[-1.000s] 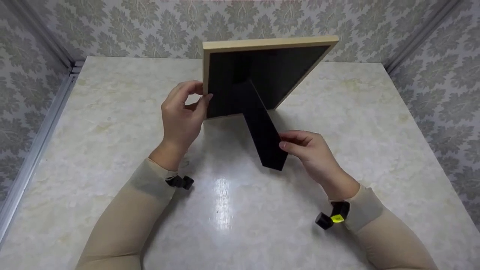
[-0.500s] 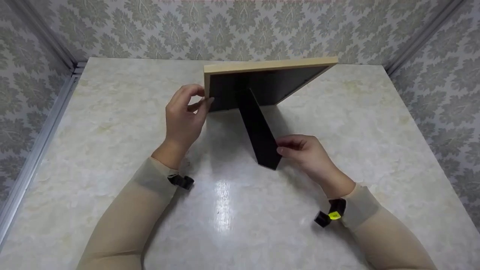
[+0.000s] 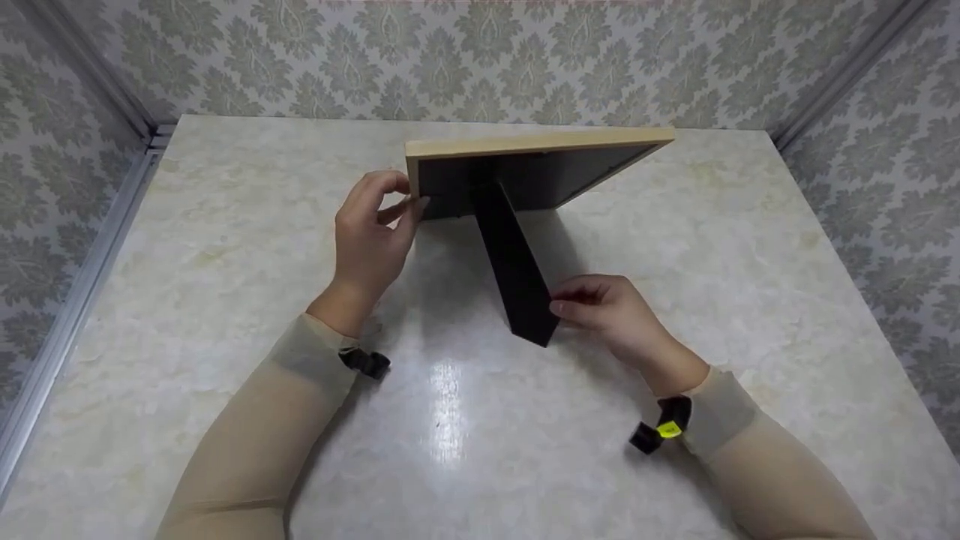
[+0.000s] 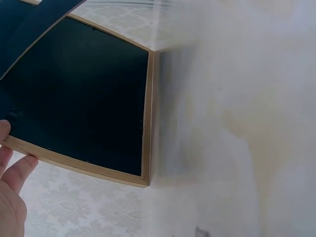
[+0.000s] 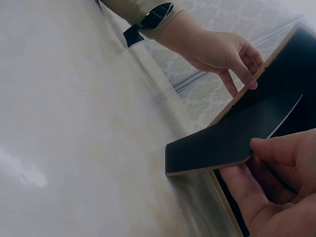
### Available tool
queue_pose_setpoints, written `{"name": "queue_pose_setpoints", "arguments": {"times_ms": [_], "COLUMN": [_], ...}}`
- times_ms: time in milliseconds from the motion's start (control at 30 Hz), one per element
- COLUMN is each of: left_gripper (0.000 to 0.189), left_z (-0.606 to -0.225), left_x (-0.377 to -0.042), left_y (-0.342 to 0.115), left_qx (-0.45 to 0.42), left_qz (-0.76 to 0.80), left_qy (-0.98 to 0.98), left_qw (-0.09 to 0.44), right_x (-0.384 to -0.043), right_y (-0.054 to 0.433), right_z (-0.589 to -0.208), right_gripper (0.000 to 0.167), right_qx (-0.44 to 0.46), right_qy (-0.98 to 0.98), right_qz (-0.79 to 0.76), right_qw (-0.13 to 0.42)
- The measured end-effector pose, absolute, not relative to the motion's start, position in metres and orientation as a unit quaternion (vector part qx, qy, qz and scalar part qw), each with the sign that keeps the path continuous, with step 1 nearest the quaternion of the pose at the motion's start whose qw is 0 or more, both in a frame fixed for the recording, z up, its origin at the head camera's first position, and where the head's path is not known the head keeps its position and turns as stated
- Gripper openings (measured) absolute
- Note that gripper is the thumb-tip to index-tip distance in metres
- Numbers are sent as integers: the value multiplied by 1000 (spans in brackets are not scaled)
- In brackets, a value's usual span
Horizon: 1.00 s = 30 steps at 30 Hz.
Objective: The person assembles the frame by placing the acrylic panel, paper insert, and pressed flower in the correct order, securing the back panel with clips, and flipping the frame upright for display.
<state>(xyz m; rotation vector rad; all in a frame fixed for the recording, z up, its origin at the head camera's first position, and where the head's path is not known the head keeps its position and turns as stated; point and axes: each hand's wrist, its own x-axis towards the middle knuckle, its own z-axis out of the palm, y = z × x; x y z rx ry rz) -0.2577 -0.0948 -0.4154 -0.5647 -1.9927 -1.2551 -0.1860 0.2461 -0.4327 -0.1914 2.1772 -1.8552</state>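
A picture frame [image 3: 540, 144] with a light wooden border and black back stands on the table, its back facing me. The black easel leg [image 3: 514, 270] is swung out from that back toward me, its pointed end at or just above the tabletop. My left hand [image 3: 373, 232] pinches the left side of the frame, thumb on the back and fingers around the outer edge. Near the leg's lower end, my right hand [image 3: 611, 319] pinches its right edge between thumb and fingers, as the right wrist view also shows. The front of the picture frame is hidden.
A pale marbled table [image 3: 225, 187] fills most of the head view. Patterned wallpaper [image 3: 442, 60] rises behind it and at both sides. A metal rail [image 3: 75, 292] runs along the left side. Each wrist wears a black strap [image 3: 365, 361].
The top of the picture frame has come down and toward me, so it leans back less upright over the leg. The leg's lower end and my right hand have shifted slightly left.
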Motion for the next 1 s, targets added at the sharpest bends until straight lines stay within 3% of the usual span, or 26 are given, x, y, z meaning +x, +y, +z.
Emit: {"name": "queue_pose_setpoints", "arguments": {"times_ms": [200,433,567,700,1000], "left_gripper": [19,16,18,18,17], "left_z": [-412,-413,-414,-416,-409], "left_x": [-255,-257,-259,-260,-249], "left_y": [-96,-96,-96,-97,-98], "left_qx": [-226,-230,-232,-234,-241], "left_qz": [-481,-483,-488,-503,-487], "left_qy": [-769,-767,-765,-757,-765], "left_qw": [356,354,351,345,347], "right_x": [-182,-182,-190,-200,-219], "right_y": [250,256,258,261,263], "right_z": [-417,-357,-325,-306,-295], "right_gripper": [27,16,17,16,10], "right_qx": [-79,-104,-128,-118,-85], "right_qy": [728,639,595,583,614], "right_qz": [-675,-748,-758,-764,-762], "right_qw": [93,-147,-235,-250,-191]}}
